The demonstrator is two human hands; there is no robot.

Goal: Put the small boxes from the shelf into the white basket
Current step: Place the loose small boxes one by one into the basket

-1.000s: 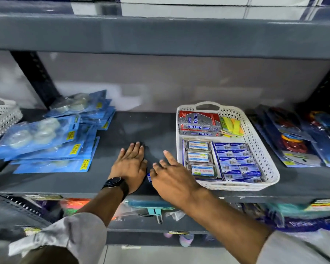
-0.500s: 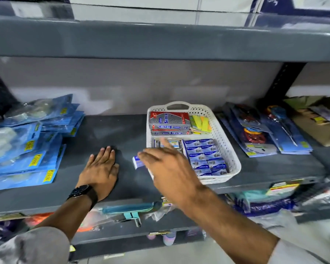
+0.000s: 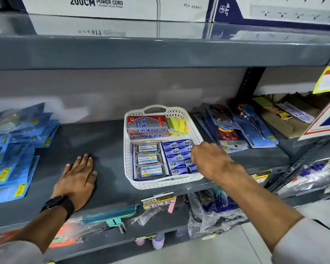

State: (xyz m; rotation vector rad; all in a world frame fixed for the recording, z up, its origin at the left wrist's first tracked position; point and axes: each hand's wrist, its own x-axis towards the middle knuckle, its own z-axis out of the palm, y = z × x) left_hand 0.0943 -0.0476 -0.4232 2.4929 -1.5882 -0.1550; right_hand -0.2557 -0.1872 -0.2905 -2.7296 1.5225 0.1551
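Boxes [image 3: 176, 156], small and blue, lie in rows along the basket's [image 3: 129, 164] right side, long axes across it, straight under our right hand [image 3: 210, 161]. It curls over them; we cannot tell if it grips one. Our left hand [image 3: 75, 180] rests flat and unclenched on the shelf [image 3: 107, 141], whose bare grey surface leaves room.

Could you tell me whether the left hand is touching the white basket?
Apart. The head view shows the left hand flat on the shelf, with bare shelf surface between it and the white basket.
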